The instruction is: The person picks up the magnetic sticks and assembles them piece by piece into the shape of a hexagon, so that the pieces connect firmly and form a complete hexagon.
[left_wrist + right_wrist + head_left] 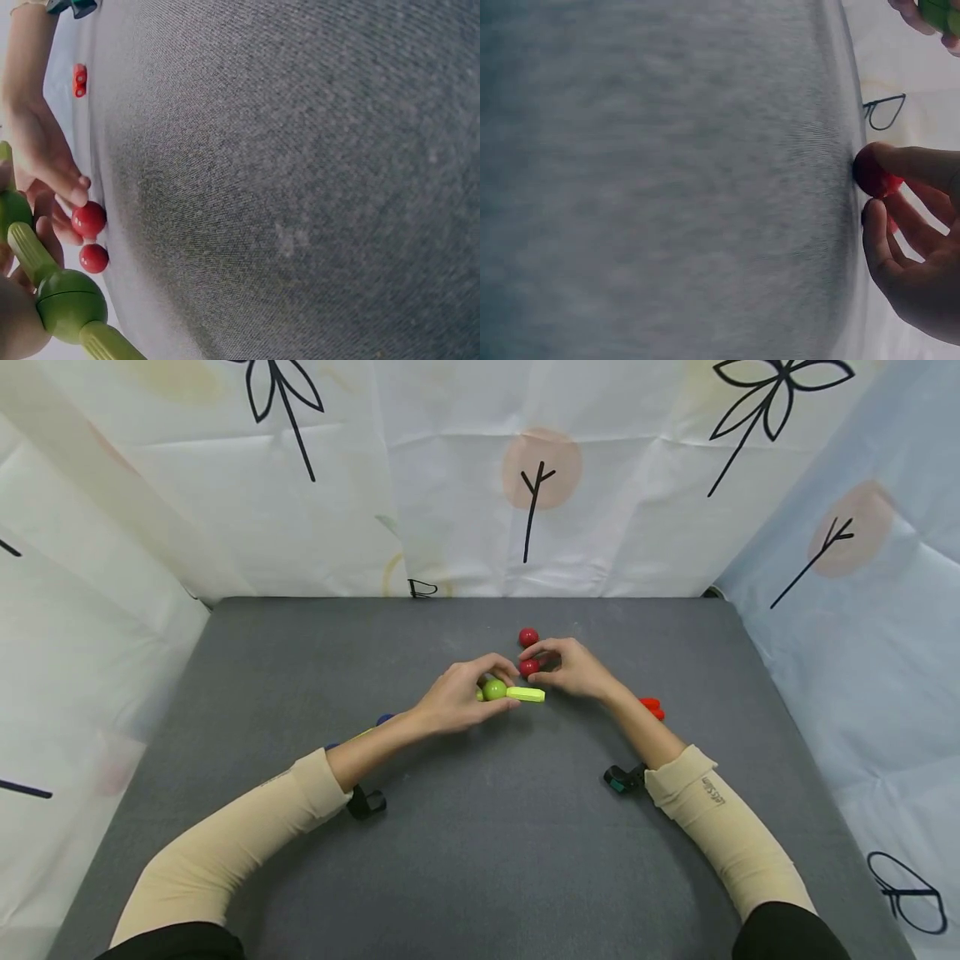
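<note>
My left hand (467, 693) grips a green ball-and-rod toy piece (73, 306), made of green balls joined by yellow-green rods. One rod (526, 694) sticks out past its fingertips toward the right hand. Thumb and fingers of my right hand (573, 668) pinch a red ball (529, 668) low at the tabletop. Just beyond it on the table sits a second red ball (528, 637), apart from the fingers in the head view. The fingers partly cover the pinched ball in the right wrist view.
Red pieces (652, 707) lie beside the right forearm. Blue and yellow pieces (385, 719) are partly hidden behind the left forearm. The grey table (480, 860) ends at a patterned cloth (465, 518) at the back, with more cloth along both sides.
</note>
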Available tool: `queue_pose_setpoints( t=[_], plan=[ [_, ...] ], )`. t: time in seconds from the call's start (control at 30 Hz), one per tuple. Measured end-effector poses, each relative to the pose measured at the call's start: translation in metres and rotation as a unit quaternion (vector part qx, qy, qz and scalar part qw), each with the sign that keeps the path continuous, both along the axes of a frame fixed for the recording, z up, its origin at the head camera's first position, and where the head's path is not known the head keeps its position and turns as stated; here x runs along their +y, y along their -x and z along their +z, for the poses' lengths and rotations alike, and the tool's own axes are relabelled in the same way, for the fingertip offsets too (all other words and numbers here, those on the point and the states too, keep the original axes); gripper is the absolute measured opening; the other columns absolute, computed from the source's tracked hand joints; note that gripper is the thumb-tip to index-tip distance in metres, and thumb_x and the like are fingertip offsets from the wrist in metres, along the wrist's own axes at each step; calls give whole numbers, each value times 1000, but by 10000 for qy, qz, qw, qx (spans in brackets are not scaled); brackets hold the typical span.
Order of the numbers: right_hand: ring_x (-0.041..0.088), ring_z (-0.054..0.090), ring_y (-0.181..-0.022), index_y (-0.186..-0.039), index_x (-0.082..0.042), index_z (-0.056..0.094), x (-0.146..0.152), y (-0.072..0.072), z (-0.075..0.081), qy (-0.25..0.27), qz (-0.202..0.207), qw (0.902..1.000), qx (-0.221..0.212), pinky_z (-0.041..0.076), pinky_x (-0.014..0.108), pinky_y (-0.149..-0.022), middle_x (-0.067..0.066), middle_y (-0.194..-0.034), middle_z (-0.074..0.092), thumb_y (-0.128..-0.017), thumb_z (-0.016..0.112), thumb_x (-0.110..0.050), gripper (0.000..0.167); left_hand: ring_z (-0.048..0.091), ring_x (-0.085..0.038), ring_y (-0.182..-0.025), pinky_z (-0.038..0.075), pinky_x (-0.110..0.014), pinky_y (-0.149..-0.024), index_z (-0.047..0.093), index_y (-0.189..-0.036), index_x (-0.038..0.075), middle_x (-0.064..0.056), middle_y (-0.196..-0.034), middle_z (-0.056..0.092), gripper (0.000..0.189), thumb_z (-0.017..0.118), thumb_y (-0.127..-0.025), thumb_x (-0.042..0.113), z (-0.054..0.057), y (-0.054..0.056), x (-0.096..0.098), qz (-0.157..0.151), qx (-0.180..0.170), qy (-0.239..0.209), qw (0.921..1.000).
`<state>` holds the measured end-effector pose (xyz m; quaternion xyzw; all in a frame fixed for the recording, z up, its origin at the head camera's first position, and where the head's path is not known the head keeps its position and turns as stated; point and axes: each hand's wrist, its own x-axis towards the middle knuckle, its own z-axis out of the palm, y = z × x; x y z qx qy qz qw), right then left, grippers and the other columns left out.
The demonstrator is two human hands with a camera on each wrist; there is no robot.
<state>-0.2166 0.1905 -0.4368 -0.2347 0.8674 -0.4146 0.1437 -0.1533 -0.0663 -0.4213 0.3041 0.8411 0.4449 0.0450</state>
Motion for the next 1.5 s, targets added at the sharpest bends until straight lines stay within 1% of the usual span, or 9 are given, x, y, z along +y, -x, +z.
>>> queue_pose_setpoints(
  t=[0.1, 0.2, 0.33, 0.43, 0.6, 0.73, 0.93, 1.13, 1.5],
  plan=[
    [38, 74, -113, -133, 0, 73, 1, -3, -1, -38, 110, 9999, 8, 58, 26, -82, 22, -131, 74, -96, 79, 0, 37, 73, -18, -94, 57, -30, -80, 68, -130, 4, -7, -116, 80, 39, 84, -96, 14, 0, 0, -1, -6, -84, -191, 9998],
    [39, 75, -114, -133, 0, 72, 4, -9, 2, 66, 27, 10000, 16, 59, 25, -83, 22, -133, 74, -96, 79, 0, 38, 75, -21, -102, 60, -37, -88, 67, -130, 3, -9, -120, 79, 37, 82, -98, 11, -1, 1, -2, -11, -160, -363, 9992],
    [39, 76, -115, -135, 2, 70, 9, -18, 10, 650, -203, 9970, -372, 62, 24, -83, 25, -135, 72, -95, 79, 2, 40, 75, -23, -112, 59, -42, -93, 67, -131, 2, -10, -123, 79, 36, 81, -99, 10, -1, 3, -3, 61, -260, -496, 9984],
    [29, 78, -112, -137, 3, 68, 13, -26, 16, 1119, -303, 9908, -704, 63, 24, -85, 26, -135, 71, -95, 80, 2, 43, 75, -23, -113, 58, -39, -91, 67, -131, 3, -10, -122, 80, 37, 81, -98, 10, -1, 5, -4, 121, -319, -519, 9981],
    [9, 78, -103, -138, 6, 66, 19, -38, 24, 1580, -273, 9842, -746, 63, 23, -88, 23, -132, 72, -95, 81, 0, 45, 75, -23, -112, 56, -36, -90, 67, -132, 3, -10, -122, 81, 38, 82, -98, 10, -2, 6, -5, 150, -326, -501, 9981],
    [8, 78, -102, -138, 8, 65, 21, -47, 29, 1885, -188, 9795, -687, 64, 24, -89, 14, -127, 75, -96, 80, 0, 45, 75, -28, -113, 58, -41, -94, 67, -130, 4, -13, -123, 79, 36, 82, -98, 10, -2, 6, -6, 183, -318, -537, 9979],
    [11, 77, -106, -136, 4, 68, 21, -57, 32, 1979, -91, 9783, -603, 64, 25, -92, 6, -128, 72, -94, 82, 0, 43, 74, -31, -112, 58, -42, -94, 67, -128, 7, -15, -122, 77, 33, 81, -99, 11, -3, 7, -5, 204, -365, -562, 9975],
    [10, 77, -104, -136, 11, 66, 19, -62, 31, 2022, -109, 9776, -566, 64, 24, -91, 7, -127, 72, -94, 81, 3, 46, 74, -26, -110, 56, -37, -93, 67, -129, 5, -14, -121, 77, 33, 80, -99, 11, -3, 7, -4, 175, -361, -516, 9979],
    [14, 74, -104, -134, 6, 69, 15, -63, 28, 1563, -119, 9874, -194, 63, 24, -83, 20, -129, 71, -93, 84, -1, 44, 73, -20, -101, 56, -24, -83, 67, -130, 1, -10, -117, 77, 38, 83, -97, 12, -6, 6, 0, 115, -253, -400, 9988]
  ],
)
